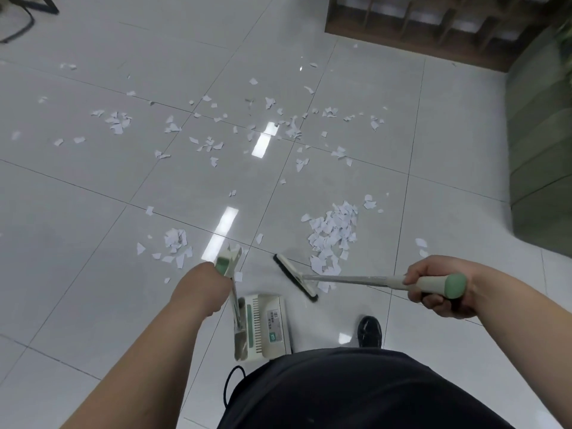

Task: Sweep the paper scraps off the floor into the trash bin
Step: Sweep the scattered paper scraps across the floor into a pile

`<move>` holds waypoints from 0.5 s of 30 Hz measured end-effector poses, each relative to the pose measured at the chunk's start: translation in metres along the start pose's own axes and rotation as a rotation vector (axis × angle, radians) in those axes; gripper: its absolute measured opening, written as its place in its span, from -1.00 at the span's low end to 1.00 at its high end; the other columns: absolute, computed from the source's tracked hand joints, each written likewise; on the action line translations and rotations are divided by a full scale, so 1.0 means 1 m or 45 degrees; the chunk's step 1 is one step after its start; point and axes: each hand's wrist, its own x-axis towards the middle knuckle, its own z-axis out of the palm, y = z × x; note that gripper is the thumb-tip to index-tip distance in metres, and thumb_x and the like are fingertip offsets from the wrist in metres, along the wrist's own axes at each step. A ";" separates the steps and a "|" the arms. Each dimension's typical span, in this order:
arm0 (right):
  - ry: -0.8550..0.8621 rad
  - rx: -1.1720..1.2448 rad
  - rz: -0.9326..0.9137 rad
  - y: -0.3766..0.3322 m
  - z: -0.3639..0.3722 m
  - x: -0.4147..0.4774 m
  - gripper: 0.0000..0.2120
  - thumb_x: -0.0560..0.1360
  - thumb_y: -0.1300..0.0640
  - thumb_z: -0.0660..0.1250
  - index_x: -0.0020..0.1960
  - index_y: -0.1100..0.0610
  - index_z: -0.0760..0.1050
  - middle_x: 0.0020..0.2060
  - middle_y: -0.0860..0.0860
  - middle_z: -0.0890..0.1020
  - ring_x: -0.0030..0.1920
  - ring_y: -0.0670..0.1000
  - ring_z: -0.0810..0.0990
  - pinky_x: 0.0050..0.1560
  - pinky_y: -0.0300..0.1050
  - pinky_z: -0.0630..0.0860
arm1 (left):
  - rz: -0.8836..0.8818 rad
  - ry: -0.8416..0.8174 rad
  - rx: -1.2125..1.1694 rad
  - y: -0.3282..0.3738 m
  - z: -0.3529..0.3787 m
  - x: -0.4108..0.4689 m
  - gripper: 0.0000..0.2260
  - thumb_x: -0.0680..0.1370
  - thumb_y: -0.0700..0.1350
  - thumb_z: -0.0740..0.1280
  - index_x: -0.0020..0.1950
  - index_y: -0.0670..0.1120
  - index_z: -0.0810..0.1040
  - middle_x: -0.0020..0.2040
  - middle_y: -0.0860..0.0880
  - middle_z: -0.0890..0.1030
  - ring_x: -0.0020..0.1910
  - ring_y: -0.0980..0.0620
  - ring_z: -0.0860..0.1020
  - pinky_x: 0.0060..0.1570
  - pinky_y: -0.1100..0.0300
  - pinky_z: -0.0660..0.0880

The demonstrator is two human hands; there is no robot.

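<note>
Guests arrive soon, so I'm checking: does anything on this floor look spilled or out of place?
Yes. Torn white paper scraps litter the tile floor: a dense pile beside the broom, a smaller heap left of the dustpan, and loose bits scattered farther out.

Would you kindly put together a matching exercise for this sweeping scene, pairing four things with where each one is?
Things:
1 broom
2 dustpan
3 largest scrap pile
4 shoe

Places:
A gripped by the left hand
B on the floor, right of the dustpan
C gripped by the right hand
D lying just beyond the broom's head

Pairs: 1-C; 2-A; 3-D; 4-B.
</note>
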 end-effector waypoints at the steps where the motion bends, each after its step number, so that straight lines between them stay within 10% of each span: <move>1: 0.010 0.006 -0.010 -0.001 -0.009 0.002 -0.68 0.35 0.23 0.35 0.08 0.22 0.42 -0.38 0.10 0.51 -0.66 -0.01 0.34 -0.65 -0.34 0.24 | -0.002 0.002 -0.001 0.006 0.003 -0.001 -0.90 0.49 -0.18 0.23 -0.09 -0.18 0.50 -0.35 -0.11 0.56 -0.44 -0.13 0.56 -0.35 0.22 0.42; 15: 0.187 -0.186 -0.266 -0.056 -0.136 0.039 -0.84 0.42 0.28 0.37 0.00 0.23 0.52 -0.42 0.16 0.57 -0.47 0.04 0.32 -0.38 -0.24 0.20 | -0.077 0.114 -0.004 0.152 0.060 -0.023 -0.87 0.45 -0.19 0.22 -0.08 -0.18 0.52 -0.37 -0.09 0.53 -0.46 -0.12 0.55 -0.38 0.19 0.44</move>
